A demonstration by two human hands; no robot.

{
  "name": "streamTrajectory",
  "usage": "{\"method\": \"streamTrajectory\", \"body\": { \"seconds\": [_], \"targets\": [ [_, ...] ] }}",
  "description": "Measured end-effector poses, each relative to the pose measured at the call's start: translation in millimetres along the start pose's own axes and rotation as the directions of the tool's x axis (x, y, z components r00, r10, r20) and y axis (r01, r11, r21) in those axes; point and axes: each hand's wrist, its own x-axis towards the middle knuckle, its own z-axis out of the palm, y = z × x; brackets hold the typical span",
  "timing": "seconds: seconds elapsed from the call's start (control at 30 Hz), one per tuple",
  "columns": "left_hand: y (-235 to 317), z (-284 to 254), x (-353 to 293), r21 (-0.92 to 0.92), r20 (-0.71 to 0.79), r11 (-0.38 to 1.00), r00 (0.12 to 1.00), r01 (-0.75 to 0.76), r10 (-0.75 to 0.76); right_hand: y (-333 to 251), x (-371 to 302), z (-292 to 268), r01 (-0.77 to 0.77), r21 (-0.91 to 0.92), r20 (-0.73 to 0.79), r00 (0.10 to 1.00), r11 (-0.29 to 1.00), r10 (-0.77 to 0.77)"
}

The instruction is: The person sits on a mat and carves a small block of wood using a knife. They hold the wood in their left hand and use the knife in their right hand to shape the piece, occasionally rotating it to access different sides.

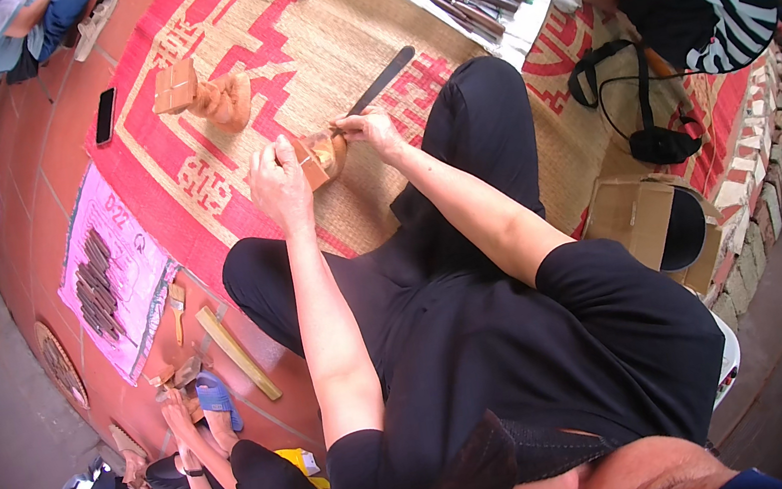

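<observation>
On the mat between my knees is a wooden carving (310,163) with a block-like base and a rounded end. My left hand (279,182) is closed against the base and steadies it, its fingers partly hidden. At the rounded end, my right hand (373,134) is pinched on something small that I cannot make out. A long, flat dark tool, like a file (384,78), slants away just beyond the right hand; whether the fingers touch it is unclear. Farther off to the left, a similar wooden carving (223,103) with a square base rests on the mat.
Under the work spreads a red and straw-coloured woven mat (194,208). A phone (104,115) lies by its left edge. Several dark-handled tools lie on a pink sheet (124,249) and a white cloth. A cardboard box (625,220) stands at right. Other people sit nearby.
</observation>
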Motion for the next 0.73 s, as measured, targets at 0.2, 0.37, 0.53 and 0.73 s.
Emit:
{"method": "streamTrajectory", "body": {
  "seconds": [0.2, 0.37, 0.53, 0.73],
  "targets": [
    [7.1, -4.5, 2.7, 0.042, 0.032, 0.998, 0.999, 0.036, -0.037, -14.1, -13.0, 7.9, -0.001, -0.148, 0.035, 0.999, 0.989, 0.007],
    [-3.1, 0.9, 1.1, 0.030, -0.020, 0.999, 1.000, -0.010, 0.010, -0.4, 0.2, 1.4, 0.046, -0.052, -0.021, 0.999, 0.998, -0.047],
    [2.8, -3.5, 2.7, 0.044, 0.035, 0.998, 0.999, 0.040, -0.042, 4.7, -5.0, 5.9, 0.034, -0.220, 0.094, 0.995, 0.975, -0.013],
    [-0.6, -2.3, 1.5, 0.032, 0.021, 0.999, 0.999, 0.035, -0.036, 3.6, 3.2, -0.4, -0.011, -0.074, -0.016, 1.000, 0.997, 0.010]
  ]
}}
